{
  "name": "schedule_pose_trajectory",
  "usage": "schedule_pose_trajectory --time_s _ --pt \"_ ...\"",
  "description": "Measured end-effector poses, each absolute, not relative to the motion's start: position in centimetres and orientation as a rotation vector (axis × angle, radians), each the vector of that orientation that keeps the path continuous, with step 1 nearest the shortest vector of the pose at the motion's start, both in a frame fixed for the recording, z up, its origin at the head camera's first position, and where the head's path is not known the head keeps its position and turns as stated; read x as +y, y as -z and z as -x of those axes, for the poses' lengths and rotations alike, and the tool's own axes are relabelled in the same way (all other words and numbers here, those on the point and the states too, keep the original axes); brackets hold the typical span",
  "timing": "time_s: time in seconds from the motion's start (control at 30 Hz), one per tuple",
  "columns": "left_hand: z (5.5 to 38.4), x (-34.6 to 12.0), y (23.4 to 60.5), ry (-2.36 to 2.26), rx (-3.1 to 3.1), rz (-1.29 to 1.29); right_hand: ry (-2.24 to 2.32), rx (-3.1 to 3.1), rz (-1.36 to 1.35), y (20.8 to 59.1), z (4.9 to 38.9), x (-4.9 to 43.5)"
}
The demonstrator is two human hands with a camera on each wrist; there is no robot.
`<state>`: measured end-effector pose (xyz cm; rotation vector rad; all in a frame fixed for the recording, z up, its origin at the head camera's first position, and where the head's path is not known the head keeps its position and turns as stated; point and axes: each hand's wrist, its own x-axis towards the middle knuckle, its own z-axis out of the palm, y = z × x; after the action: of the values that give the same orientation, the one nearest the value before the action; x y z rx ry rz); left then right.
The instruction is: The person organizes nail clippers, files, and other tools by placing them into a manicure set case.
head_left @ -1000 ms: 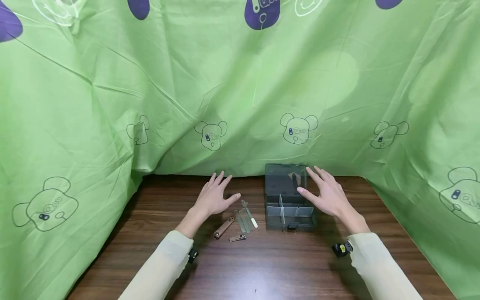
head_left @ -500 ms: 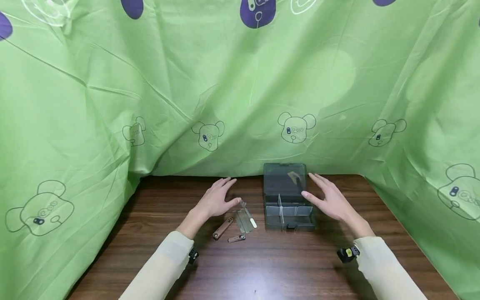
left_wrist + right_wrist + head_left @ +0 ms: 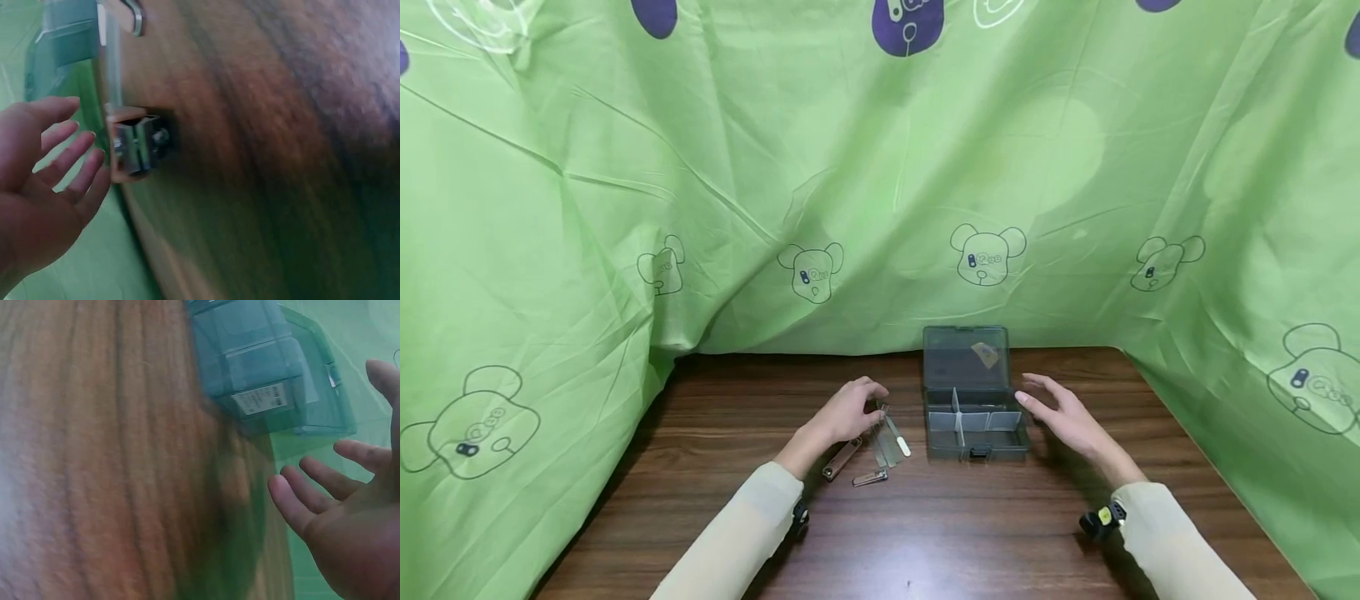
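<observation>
My left hand hovers at the far end of a group of small metal tools, fingers bent loosely with nothing held in the left wrist view. Nearest to it lie a large nail clipper, flat metal strips and a slim tool with a white end; the hand hides part of this group. A smaller nail clipper rests in front. My right hand is held beside a dark see-through compartment box, apart from it, its fingers spread and loosely bent.
The box's lid stands raised at the back, with a tan patch on it; dividers split its inside. Green curtain hangs behind and on both sides of the wooden table.
My left hand has moved right and nearer over the metal tools, its fingers bending more. My right hand has drawn back from the box's lid. The view has shifted slightly.
</observation>
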<state>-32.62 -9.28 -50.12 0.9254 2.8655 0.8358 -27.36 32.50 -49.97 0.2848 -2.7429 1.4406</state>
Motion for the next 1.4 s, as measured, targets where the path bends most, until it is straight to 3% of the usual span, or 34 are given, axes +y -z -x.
schedule_pose_trajectory --time_s 0.3,0.8,1.4 --pt "33.7 -8.4 51.2 -0.732 2.86 -1.008 -1.898 -2.61 -0.228 51.2 27.0 31.9" --pt "34.3 -8.1 51.6 -0.755 2.881 -0.956 -1.914 -2.659 -0.159 52.6 26.9 31.8" --pt "34.9 -6.9 49.9 -0.812 2.947 -1.134 -1.954 -2.641 -0.128 53.0 27.1 32.1"
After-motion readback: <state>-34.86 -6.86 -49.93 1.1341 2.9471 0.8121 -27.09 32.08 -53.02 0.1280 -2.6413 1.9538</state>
